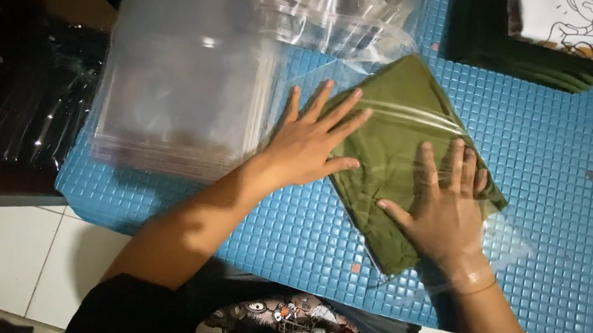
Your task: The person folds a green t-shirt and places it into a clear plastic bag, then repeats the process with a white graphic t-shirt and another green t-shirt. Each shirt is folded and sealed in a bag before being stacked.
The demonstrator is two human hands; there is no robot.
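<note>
A folded olive-green garment [395, 138] lies inside a clear plastic bag [508, 241] on a blue textured mat [579, 216]. My left hand [310, 141] is spread flat on the bag's left edge, fingers apart and pointing up and right. My right hand [443, 204] presses flat on the lower right part of the garment through the plastic. Neither hand grips anything.
A stack of empty clear plastic bags [183, 63] lies at the left of the mat. More crumpled plastic [335, 16] sits above the garment. Folded dark green garments [516, 58] with a white printed one [584, 25] on top are at the top right. Dark plastic [10, 92] fills the far left.
</note>
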